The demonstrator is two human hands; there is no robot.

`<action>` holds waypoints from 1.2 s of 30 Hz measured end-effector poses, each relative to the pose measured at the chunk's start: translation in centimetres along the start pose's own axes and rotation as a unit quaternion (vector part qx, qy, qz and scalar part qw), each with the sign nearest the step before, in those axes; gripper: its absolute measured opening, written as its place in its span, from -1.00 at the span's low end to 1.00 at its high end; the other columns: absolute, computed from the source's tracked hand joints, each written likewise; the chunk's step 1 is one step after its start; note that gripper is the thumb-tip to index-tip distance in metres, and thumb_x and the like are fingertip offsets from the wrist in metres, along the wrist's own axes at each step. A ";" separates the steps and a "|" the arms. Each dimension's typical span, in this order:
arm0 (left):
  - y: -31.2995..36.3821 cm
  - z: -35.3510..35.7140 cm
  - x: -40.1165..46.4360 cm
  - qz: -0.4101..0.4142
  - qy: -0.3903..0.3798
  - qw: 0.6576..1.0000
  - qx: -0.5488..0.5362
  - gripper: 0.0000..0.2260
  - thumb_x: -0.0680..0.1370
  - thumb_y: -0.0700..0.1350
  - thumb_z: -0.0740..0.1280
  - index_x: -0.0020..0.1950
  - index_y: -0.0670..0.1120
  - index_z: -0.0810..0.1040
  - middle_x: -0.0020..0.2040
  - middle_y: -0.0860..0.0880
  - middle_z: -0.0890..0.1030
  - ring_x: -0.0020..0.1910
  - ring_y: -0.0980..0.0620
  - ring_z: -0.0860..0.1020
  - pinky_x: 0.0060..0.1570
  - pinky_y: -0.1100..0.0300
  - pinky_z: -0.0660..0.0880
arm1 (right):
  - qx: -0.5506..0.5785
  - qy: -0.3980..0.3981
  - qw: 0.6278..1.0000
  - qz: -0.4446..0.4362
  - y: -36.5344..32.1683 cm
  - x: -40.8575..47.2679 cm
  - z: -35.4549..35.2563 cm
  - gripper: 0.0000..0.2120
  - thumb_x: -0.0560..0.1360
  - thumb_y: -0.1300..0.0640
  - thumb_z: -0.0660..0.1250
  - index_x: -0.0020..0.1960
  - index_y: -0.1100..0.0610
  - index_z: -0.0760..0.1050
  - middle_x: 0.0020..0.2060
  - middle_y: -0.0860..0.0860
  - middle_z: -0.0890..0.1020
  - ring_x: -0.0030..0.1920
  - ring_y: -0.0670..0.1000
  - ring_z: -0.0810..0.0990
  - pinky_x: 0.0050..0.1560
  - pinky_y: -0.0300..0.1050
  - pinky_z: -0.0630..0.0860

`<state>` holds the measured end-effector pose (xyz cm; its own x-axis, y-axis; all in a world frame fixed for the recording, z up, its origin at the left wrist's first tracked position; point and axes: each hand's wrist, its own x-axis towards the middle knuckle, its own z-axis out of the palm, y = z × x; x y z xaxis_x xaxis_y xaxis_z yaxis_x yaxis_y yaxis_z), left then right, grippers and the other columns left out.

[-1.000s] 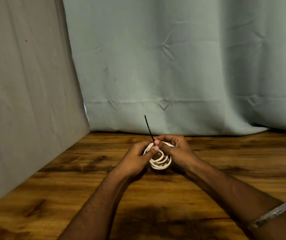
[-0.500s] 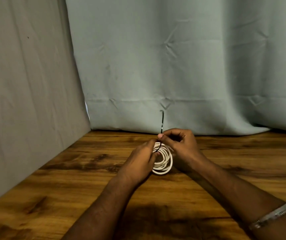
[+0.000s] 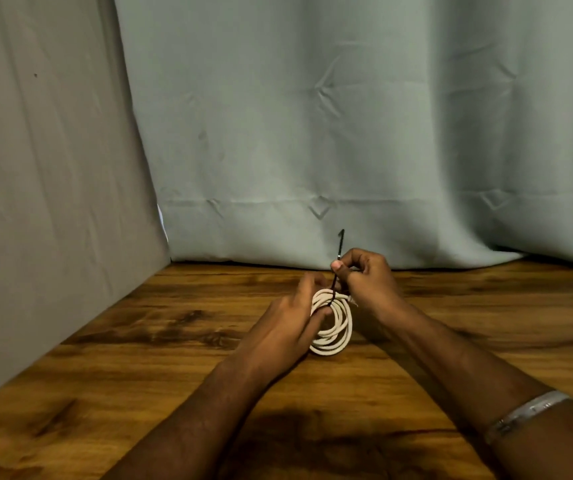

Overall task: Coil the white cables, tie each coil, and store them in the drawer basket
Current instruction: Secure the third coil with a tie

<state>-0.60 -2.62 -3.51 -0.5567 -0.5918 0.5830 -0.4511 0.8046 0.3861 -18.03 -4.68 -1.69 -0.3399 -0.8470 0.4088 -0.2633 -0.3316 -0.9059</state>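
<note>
Bare worktop (image 3: 139, 393) lies open to the left, right and near side of the white cable coil (image 3: 337, 327). The grey curtain (image 3: 347, 133) closes off the far edge just behind the hands, and a grey cloth panel (image 3: 46, 202) walls the left side.

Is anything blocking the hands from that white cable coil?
Nothing visible does. The left hand already holds the white cable coil, and the right hand pinches the black tie looped around it.
</note>
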 end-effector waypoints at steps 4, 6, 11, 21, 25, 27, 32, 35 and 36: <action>-0.9 0.2 0.0 -0.025 0.016 0.999 -0.023 -0.74 0.65 0.06 0.26 0.33 0.14 0.34 0.11 0.14 0.64 0.07 0.21 0.59 0.00 0.24 0.50 | -0.030 -0.054 0.998 -0.017 -0.8 0.0 -1.0 -0.85 0.63 0.20 0.37 -0.12 0.17 0.56 -0.31 0.16 0.72 -0.27 0.16 0.75 -0.27 -0.03 0.65; -1.5 0.7 0.5 -0.049 0.017 0.999 0.008 -0.82 0.64 0.10 0.25 0.22 0.11 0.42 0.00 0.08 0.65 -0.02 0.14 0.61 -0.09 0.18 0.49 | -0.015 -0.058 0.997 -0.044 -1.2 -0.1 -0.8 -0.84 0.64 0.24 0.36 -0.13 0.17 0.54 -0.29 0.17 0.70 -0.20 0.25 0.75 -0.35 -0.13 0.60; -2.0 1.8 1.2 -0.061 0.001 0.995 0.080 -0.73 0.66 0.18 0.15 0.26 0.09 0.43 0.00 -0.01 0.65 -0.05 0.02 0.61 -0.04 -0.02 0.57 | 0.015 -0.051 0.991 -0.124 -1.5 -0.7 0.1 -0.82 0.61 0.30 0.37 -0.16 0.17 0.53 -0.35 0.11 0.61 -0.25 0.30 0.72 -0.24 0.00 0.64; -2.1 2.0 0.6 -0.021 -0.009 0.999 0.028 -0.90 0.68 0.12 0.15 0.08 0.16 0.42 -0.13 0.09 0.59 -0.18 0.14 0.55 -0.16 0.02 0.53 | 0.037 -0.030 0.999 -0.016 -1.1 -0.2 -0.4 -0.86 0.62 0.30 0.36 -0.12 0.24 0.56 -0.38 0.11 0.62 -0.41 -0.01 0.63 -0.41 -0.20 0.53; -2.3 2.0 0.5 -0.046 -0.002 0.999 -0.023 -0.90 0.68 0.07 0.16 0.09 0.12 0.45 -0.11 0.09 0.63 -0.16 0.17 0.58 -0.14 0.01 0.55 | 0.049 -0.058 0.997 -0.012 -1.4 -0.5 -0.1 -0.85 0.62 0.27 0.37 -0.02 0.39 0.57 -0.36 0.12 0.62 -0.48 -0.05 0.60 -0.48 -0.25 0.50; -2.5 1.9 0.4 -0.062 0.005 0.997 -0.043 -0.89 0.68 0.04 0.18 0.09 0.07 0.46 -0.11 0.08 0.64 -0.15 0.16 0.60 -0.12 -0.04 0.55 | 0.062 -0.068 0.996 -0.008 -1.6 -0.5 -0.1 -0.80 0.63 0.25 0.37 0.01 0.44 0.56 -0.37 0.12 0.63 -0.50 -0.06 0.60 -0.49 -0.26 0.50; -2.4 1.6 0.5 -0.084 -0.005 0.993 -0.077 -0.94 0.67 -0.01 0.22 0.06 0.08 0.48 -0.11 0.08 0.64 -0.14 0.17 0.62 -0.11 -0.03 0.59 | 0.065 -0.088 0.994 -0.015 -1.9 -0.7 -0.4 -0.83 0.61 0.21 0.39 -0.01 0.34 0.61 -0.36 0.08 0.67 -0.45 -0.03 0.63 -0.46 -0.27 0.50; -2.2 1.6 0.6 -0.088 -0.007 0.992 -0.087 -0.94 0.65 -0.05 0.23 0.04 0.09 0.48 -0.11 0.10 0.64 -0.15 0.18 0.61 -0.15 0.06 0.57 | 0.072 -0.108 0.991 -0.015 -2.0 -0.9 -0.4 -0.87 0.61 0.20 0.40 -0.06 0.27 0.60 -0.36 0.06 0.67 -0.44 -0.03 0.63 -0.47 -0.27 0.48; -2.1 1.5 0.6 -0.091 -0.006 0.992 -0.089 -0.94 0.65 -0.05 0.24 0.03 0.09 0.48 -0.11 0.09 0.64 -0.16 0.18 0.61 -0.16 0.08 0.56 | 0.074 -0.112 0.991 -0.016 -2.0 -0.9 -0.4 -0.88 0.61 0.20 0.40 -0.07 0.25 0.60 -0.36 0.06 0.68 -0.44 -0.03 0.63 -0.46 -0.27 0.49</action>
<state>-1.04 -4.74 -5.08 -0.4864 -0.7275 0.4839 -0.4152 0.6797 0.6046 -17.55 -3.13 -0.24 -0.1211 -0.9004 0.4179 -0.1300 -0.4030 -0.9059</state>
